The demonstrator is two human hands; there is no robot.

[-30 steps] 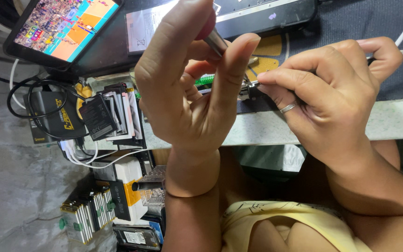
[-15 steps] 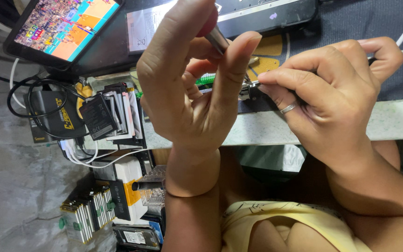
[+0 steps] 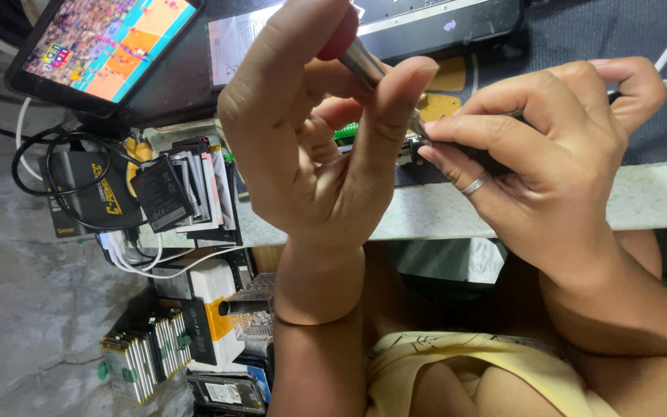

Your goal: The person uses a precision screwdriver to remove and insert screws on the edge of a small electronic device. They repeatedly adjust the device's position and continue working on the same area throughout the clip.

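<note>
fingers (image 3: 395,100) of the left hand (image 3: 310,154) are pinching together on a small screwdriver (image 3: 357,50) with a red cap and metal shaft, the palm side facing up so the tool is pointing down toward the work. the right hand (image 3: 550,170), wearing a ring (image 3: 472,185), is clamping thumb and forefinger on a small metal-and-green part (image 3: 411,143) just above the pale table edge (image 3: 658,197), apparently steadying it beneath the tip. a tablet (image 3: 102,46) is glowing at the far left, and a stack of flat batteries (image 3: 183,189) is standing beside looped cables (image 3: 63,166).
</note>
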